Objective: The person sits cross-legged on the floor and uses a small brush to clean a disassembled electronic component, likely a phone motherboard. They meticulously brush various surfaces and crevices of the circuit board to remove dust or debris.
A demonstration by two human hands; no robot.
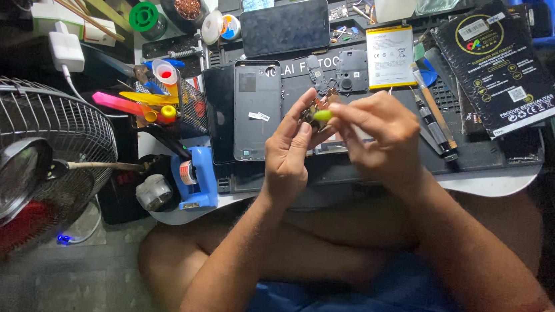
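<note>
setting: cramped repair corner seen from above, with a person seated cross-legged at a low white worktop point(489, 183) carrying a dark work mat point(384, 155), and a wire-guard fan point(30, 154) by the floor at the left.
left hand: left hand point(289, 152) held upright over the mat's near edge, fingers curled on a small circuit board point(313, 110).
right hand: right hand point(380, 135) pinched closed on a small yellow-green tool tip point(322, 115) touching that board.
done so far: phone appears well stripped; grey back cover point(256, 110) lies flat at the mat's left side, battery point(389, 57) rests apart near the far edge, small black parts point(338, 71) sit between them, a dark phone point(285, 26) lies beyond.
left to do: judging by this, board work is in hand and nothing is reassembled.
nearby: screwdrivers point(435, 126) at the mat's right side, tool holder point(162, 102) off the left edge.
</note>
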